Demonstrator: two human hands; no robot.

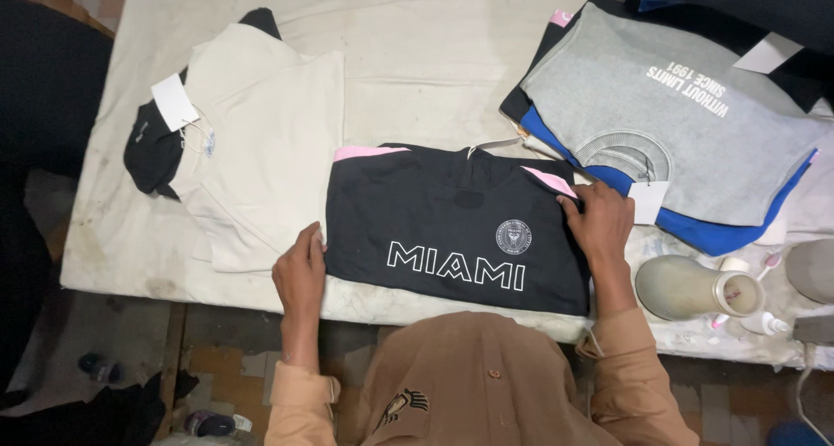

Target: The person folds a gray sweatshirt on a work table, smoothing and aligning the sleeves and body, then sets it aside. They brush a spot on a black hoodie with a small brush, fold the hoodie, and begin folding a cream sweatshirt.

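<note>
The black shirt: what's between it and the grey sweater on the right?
In the head view, the right hand rests on the black shirt at that edge, with a white tag just beyond it, hanging from the grey sweater pile.

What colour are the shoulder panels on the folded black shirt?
Pink, on the black shirt; the head view shows it.

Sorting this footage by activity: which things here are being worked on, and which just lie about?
In hand: black folded shirt, left hand at one edge, right hand at the other.
Lying about: cream garment, grey sweatshirt, blue garment, jug.
</note>
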